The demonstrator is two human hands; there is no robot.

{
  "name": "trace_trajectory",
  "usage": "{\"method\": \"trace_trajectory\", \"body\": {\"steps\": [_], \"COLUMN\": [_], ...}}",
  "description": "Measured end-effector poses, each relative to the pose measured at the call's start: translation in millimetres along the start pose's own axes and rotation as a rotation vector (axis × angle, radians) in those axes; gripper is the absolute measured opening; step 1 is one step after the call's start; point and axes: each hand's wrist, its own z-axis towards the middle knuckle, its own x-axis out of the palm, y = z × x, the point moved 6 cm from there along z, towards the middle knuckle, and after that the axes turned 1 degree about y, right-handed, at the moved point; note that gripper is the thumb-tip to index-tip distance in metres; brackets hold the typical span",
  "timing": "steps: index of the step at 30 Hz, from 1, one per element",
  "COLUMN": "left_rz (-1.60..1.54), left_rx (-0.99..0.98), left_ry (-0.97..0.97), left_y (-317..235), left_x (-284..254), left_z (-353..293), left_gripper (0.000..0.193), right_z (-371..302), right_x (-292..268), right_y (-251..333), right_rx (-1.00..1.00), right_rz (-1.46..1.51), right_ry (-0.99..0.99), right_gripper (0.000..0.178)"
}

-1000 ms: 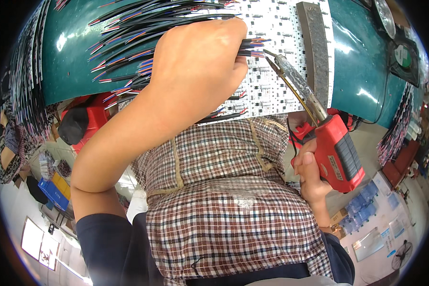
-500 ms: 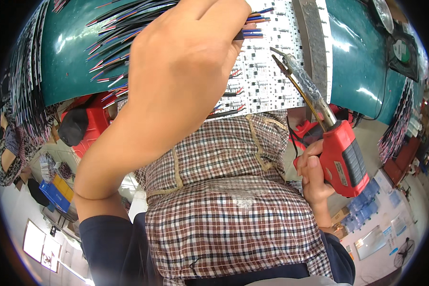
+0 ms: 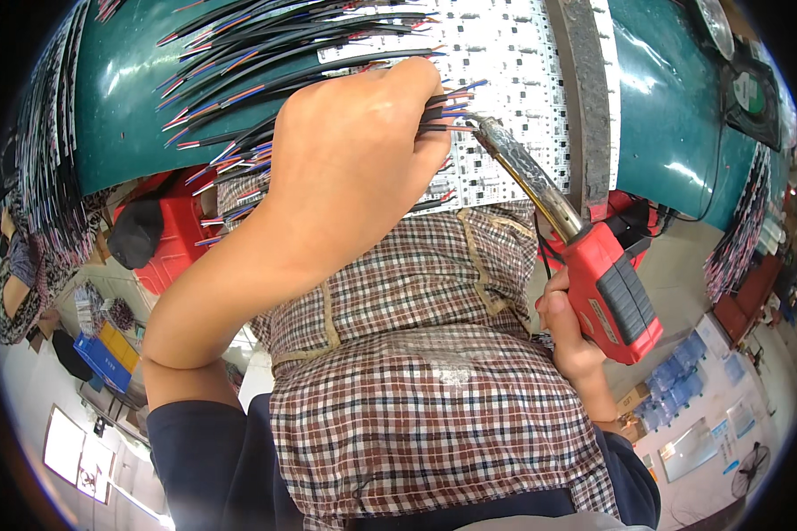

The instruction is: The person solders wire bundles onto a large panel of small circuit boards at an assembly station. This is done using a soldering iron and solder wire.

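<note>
My left hand (image 3: 354, 146) is closed over the white circuit board panel (image 3: 515, 53), pinching black multi-core cables (image 3: 437, 114). Their stripped blue, orange and dark wire ends point right. In my right hand (image 3: 568, 341) is a red soldering gun (image 3: 613, 292), gripped by its handle and tilted up to the left. The gun's tip and thin feed tube (image 3: 518, 173) reach the lowest held wire ends; whether they touch cannot be made out. Rows of small parts cover the panel. More black cables (image 3: 283, 53) lie across its left side, some with ends on the board.
A grey metal bar (image 3: 583, 106) lies along the panel's right side on the green table (image 3: 664, 133). A small black fan (image 3: 749, 96) stands at the far right. Cable bundles (image 3: 58, 150) hang over the left edge, others (image 3: 739, 221) at the right. A red stool (image 3: 164, 239) is below.
My left hand has come down toward me with the cables, uncovering cables at the top of the board. The soldering gun has moved left, its tip now at the wire ends.
</note>
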Motion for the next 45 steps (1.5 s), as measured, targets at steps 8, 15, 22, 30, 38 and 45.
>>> {"method": "trace_trajectory", "body": {"steps": [8,15,22,30,38,45], "left_rz": [-0.006,0.016,0.012,-0.137,-0.079,-0.101], "left_rx": [0.017,-0.004,-0.012,-0.062,-0.037,-0.036], "left_ry": [-0.001,0.021,0.034,0.076,0.124,0.131], "left_y": [-2.3,-3.3,-1.1,6.5,9.1,11.2], "left_x": [-0.3,1.1,-0.1,-1.2,-1.1,-0.6], "left_z": [1.1,2.0,5.6,13.6,18.3,18.3], "left_gripper": [0.015,0.014,0.012,0.011,0.014,0.014], "right_z": [4.7,4.6,0.3,1.0,2.3,1.7], "right_x": [2.2,4.3,6.6,7.5,8.7,9.1], "right_y": [0.8,3.7,8.8,7.1,8.6,6.0], "right_rx": [-0.035,-0.071,-0.105,-0.055,-0.02,-0.047], "right_rz": [0.01,-0.001,0.036,0.038,0.055,0.028], "right_ry": [-0.003,0.039,-0.016,-0.012,-0.001,0.002], "right_gripper": [0.02,0.015,0.007,0.014,0.017,0.015]}}
